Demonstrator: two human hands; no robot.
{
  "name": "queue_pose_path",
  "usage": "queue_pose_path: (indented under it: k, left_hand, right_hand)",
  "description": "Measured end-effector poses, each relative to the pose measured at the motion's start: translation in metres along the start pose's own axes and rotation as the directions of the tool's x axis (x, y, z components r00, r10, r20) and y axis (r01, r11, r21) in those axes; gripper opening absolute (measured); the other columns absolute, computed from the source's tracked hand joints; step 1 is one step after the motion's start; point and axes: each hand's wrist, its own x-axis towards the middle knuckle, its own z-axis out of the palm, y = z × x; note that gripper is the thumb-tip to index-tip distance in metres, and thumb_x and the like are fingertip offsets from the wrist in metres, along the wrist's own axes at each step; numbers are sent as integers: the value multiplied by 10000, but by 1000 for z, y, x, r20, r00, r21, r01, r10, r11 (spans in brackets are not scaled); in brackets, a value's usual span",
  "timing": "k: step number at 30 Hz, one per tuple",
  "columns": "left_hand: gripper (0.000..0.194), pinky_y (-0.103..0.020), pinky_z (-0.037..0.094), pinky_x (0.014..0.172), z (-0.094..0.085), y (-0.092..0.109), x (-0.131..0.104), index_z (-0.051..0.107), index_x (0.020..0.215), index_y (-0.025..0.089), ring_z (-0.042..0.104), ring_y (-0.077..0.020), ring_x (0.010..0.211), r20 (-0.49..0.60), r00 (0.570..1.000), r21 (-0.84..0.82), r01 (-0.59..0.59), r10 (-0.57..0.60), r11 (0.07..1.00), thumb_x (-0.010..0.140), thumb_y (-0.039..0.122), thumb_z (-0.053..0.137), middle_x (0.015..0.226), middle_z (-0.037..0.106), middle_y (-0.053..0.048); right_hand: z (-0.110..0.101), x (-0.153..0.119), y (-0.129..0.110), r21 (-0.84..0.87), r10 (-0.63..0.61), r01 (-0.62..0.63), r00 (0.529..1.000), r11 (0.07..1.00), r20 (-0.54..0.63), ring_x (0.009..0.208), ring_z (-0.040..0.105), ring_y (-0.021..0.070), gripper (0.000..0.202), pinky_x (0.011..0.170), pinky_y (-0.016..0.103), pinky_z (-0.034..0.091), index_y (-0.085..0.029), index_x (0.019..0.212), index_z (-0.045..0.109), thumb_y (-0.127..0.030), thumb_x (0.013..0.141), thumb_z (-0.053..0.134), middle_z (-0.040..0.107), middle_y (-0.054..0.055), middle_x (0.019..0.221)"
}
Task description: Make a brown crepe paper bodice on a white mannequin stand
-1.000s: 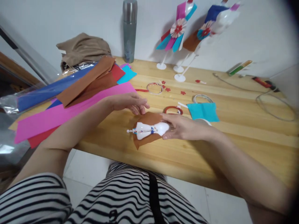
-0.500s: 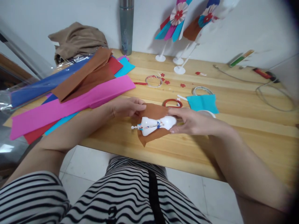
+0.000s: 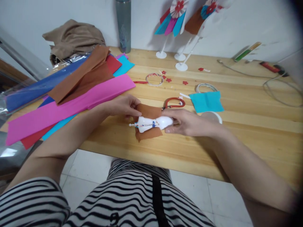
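A small white dress-form mannequin (image 3: 145, 123) with blue and red markings lies on its side over a piece of brown crepe paper (image 3: 149, 110). Its narrow beaded end points left. My right hand (image 3: 182, 121) grips the wide right end between thumb and fingers. At the paper's upper left edge, my left hand (image 3: 125, 107) pinches the brown sheet. Red-handled scissors (image 3: 175, 102) rest just beyond my right hand, their blades mostly hidden. A blue paper piece (image 3: 207, 101) lies to the right, near two rolls of tape (image 3: 206, 87).
Folded crepe paper strips, with a pink one (image 3: 71, 107) in front, cover the left. Behind stand a grey-green bottle (image 3: 124, 28), white stands (image 3: 181, 66) carrying paper dresses, and small red flowers (image 3: 168, 80). A cable (image 3: 243, 75) and a green-handled cutter (image 3: 247, 52) lie at right.
The mannequin and brown paper have shifted slightly left and up in the view with both hands. More of the scissors now shows.
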Motion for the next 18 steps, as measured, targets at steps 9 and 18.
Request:
queue_pose_path:
  k: [9, 18]
  left_hand:
    - [228, -172, 266, 347, -1, -12, 5, 658, 557, 173, 466, -91, 396, -55, 998, 168, -34, 44, 985, 689, 278, 811, 454, 548, 3]
    - [159, -217, 305, 466, -2, -8, 3, 654, 564, 167, 487, -105, 479, -132, 986, 326, -54, 102, 944, 709, 133, 707, 504, 593, 4]
  right_hand:
    - [8, 4, -14, -153, 14, -41, 984, 987, -175, 746, 601, 219, 273, 675, 327, 423, -216, 801, 634, -473, 890, 660, 673, 56, 777]
    - [29, 15, -11, 37, 107, -101, 905, 994, -411, 792, 644, 259, 151, 731, 399, 482, -223, 834, 695, -373, 853, 692, 686, 56, 810]
